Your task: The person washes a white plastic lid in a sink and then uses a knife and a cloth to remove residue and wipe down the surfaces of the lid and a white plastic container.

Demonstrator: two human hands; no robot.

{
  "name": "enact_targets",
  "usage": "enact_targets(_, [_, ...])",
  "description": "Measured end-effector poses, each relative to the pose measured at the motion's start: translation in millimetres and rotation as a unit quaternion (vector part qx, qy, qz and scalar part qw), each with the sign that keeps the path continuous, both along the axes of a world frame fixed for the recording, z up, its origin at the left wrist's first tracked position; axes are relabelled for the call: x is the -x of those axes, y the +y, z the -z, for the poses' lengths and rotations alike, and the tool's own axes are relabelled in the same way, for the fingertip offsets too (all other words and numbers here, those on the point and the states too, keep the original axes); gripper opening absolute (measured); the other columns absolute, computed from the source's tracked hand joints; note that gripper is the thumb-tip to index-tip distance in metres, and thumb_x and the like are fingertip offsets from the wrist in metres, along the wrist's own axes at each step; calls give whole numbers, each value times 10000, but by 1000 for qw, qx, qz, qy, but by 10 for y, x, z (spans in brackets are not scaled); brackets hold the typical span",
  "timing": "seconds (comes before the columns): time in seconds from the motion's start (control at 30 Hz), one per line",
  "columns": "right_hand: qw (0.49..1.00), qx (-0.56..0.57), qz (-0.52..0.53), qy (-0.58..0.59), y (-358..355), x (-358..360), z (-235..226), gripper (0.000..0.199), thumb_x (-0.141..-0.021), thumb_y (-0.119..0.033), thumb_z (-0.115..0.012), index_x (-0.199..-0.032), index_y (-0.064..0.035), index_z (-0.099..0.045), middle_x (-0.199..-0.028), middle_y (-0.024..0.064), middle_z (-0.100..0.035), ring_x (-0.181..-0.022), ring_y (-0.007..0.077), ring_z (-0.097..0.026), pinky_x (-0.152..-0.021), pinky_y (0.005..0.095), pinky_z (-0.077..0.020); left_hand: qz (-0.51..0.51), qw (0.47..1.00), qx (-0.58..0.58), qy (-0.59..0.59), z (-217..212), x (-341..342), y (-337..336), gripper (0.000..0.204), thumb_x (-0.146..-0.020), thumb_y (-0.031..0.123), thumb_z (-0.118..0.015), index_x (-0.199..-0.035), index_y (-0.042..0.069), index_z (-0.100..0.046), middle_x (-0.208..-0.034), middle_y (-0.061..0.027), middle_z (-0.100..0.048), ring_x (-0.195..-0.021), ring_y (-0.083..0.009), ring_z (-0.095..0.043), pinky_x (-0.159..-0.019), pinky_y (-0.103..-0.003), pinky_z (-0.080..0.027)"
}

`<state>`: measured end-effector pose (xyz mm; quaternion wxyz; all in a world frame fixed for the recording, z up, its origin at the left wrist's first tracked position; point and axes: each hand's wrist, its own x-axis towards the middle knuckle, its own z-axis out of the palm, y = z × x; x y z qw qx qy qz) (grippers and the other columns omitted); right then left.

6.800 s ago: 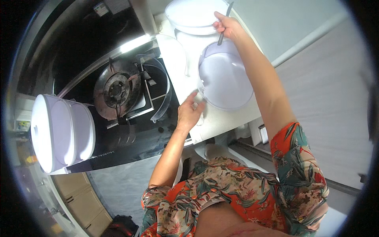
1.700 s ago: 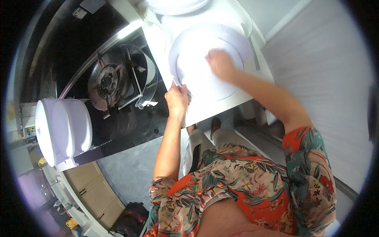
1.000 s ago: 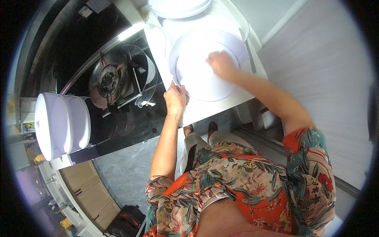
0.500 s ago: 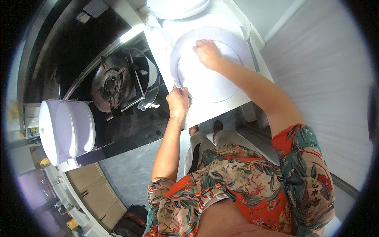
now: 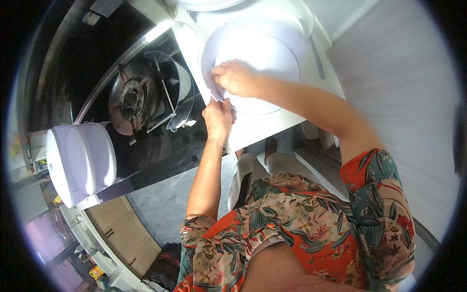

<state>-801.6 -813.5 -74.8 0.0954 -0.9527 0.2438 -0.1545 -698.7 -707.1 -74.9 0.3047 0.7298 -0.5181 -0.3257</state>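
A large round tray [image 5: 208, 53], pale lilac with a raised wall, lies on the white countertop [image 5: 253, 131] in front of me. My left hand [image 5: 218, 118] is closed on its near left rim, thumb up. Inside the tray, my right hand [image 5: 237, 80] rests low by the left wall with its fingers curled under. Whether those fingers hold anything is hidden. Strong glare washes out much of the tray floor.
Left of the tray is a gas burner [image 5: 130, 100] on a black hob, with a clear curved plastic piece [image 5: 188, 104] beside it. Several round lilac tiers [image 5: 80, 163] stand at the hob's left end. Another white round piece [image 5: 214, 4] sits beyond the tray.
My right hand has moved from the tray's far side leftward and nearer, to the left wall. My left hand keeps its hold on the rim. The whole view has shifted slightly.
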Motion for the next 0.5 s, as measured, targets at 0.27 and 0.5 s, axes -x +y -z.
enact_targets(0.27, [997, -42, -43, -42, 324, 247, 67, 185, -741, -173, -493, -804, -68, -632, -890, 80, -550, -904, 237, -519, -824, 408, -375, 18, 1000, -17, 1, -45, -8, -3, 156, -819, 101, -516, -876, -44, -500, -520, -99, -567, -423, -183, -567, -437, -303, -452])
enact_targets(0.5, [999, -18, 29, -29, 230, 8, 89, 166, -741, -149, -501, -809, -94, -642, -883, 79, -563, -940, 240, -526, -845, 422, -367, 4, 996, 5, 90, 150, -67, -27, 188, -779, 2, -475, -959, -49, -449, -515, -58, -519, -373, -108, -460, -340, -254, -344])
